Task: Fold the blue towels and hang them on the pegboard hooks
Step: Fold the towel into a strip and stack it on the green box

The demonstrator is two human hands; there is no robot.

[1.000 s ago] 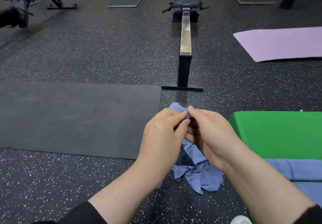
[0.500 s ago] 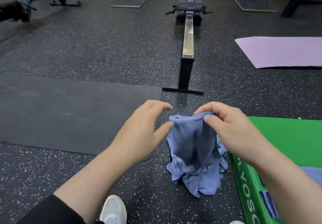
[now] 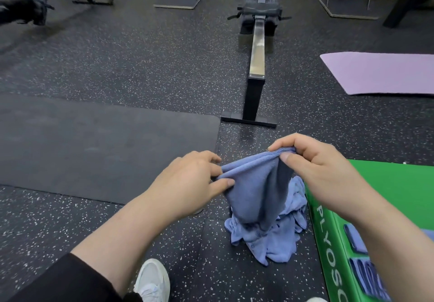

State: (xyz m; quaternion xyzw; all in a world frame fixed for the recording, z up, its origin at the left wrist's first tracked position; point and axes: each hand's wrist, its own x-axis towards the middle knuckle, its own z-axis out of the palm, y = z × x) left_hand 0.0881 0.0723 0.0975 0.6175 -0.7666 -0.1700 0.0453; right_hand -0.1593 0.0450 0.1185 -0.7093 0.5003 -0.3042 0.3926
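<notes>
A blue towel (image 3: 257,191) hangs bunched between my two hands above the speckled gym floor. My right hand (image 3: 314,167) pinches its top hem between thumb and fingers. My left hand (image 3: 190,184) pinches the same hem lower and to the left. The towel's lower end merges with a crumpled pile of blue towels (image 3: 270,240) on the floor beside the green box. No pegboard or hooks are in view.
A green plyo box (image 3: 385,196) stands at the right. A rowing machine (image 3: 257,50) runs away straight ahead. A black mat (image 3: 94,146) lies left, a purple mat (image 3: 385,74) far right. My white shoe (image 3: 152,280) is below, and equipment stands line the back wall.
My hands were together on the towel, then drew apart along its hem. The left hand let go half a second ago and now pinches the hem again; the towel is stretched wider.
</notes>
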